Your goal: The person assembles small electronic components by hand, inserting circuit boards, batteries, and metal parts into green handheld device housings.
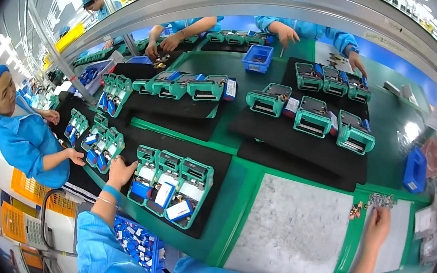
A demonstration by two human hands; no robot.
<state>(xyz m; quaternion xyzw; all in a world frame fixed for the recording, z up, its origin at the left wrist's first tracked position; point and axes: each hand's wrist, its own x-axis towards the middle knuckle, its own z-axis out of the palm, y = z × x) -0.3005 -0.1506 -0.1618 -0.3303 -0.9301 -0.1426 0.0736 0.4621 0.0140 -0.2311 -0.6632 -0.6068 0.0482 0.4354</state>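
A: In the head view, how is the left hand (121, 173) set?
B: The forearm rises from the lower edge, its blue sleeve (96, 244) ending below the wrist. The hand is beside the near row of green housings (192, 179), at its left end. The thumb is spread apart from the fingers and points toward the row; I can't tell whether it touches.

A: And the right hand (379, 224)?
B: That arm reaches up at the right, nearly straight, its fingertips at the pile of small metal parts (381, 200). The fingers are drawn close together, but I can't tell whether they pinch a piece.

A: What are the surfaces like?
B: The housings are boxy, hard-looking green shells with dark upper sections, three side by side on a dull black mat (221, 172). Blue-and-white packs (179, 211), small blocks, lie tilted on them. The metal parts are silvery, with coppery pieces (356, 210) just to their left. Nearer the middle lies a white sheet (294, 231), grey with smudges, on the smooth green tabletop (238, 203).

A: Anything below?
B: A blue bin (158, 256) heaped with more packs, by the left forearm.
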